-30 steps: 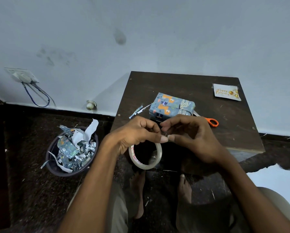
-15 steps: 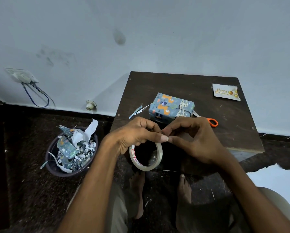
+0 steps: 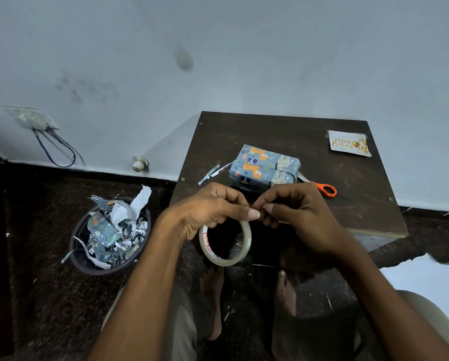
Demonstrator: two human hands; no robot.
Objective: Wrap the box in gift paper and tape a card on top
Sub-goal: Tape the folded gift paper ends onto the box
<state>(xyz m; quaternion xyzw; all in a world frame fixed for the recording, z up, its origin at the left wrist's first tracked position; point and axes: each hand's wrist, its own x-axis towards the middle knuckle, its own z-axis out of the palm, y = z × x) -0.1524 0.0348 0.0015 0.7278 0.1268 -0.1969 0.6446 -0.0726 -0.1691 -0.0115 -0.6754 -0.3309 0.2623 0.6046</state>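
Note:
The box (image 3: pixel 263 166), wrapped in blue paper with orange animals, lies on the dark wooden table (image 3: pixel 283 131). A white "Happy Birthday" card (image 3: pixel 348 143) sits at the table's far right corner. In front of the box, my left hand (image 3: pixel 210 212) grips a roll of clear tape (image 3: pixel 226 243) that hangs below its fingers. My right hand (image 3: pixel 296 212) pinches at the top of the roll, its fingertips meeting my left thumb. The tape's loose end is too thin to make out.
Orange-handled scissors (image 3: pixel 323 190) lie right of the box, partly behind it. Paper strips (image 3: pixel 210 174) lie left of the box. A dark bin (image 3: pixel 108 235) full of paper scraps stands on the floor to the left. My bare feet (image 3: pixel 214 295) are below.
Both hands stay together at the roll; the right hand's fingers have shifted slightly closer to the left thumb. Nothing else has moved.

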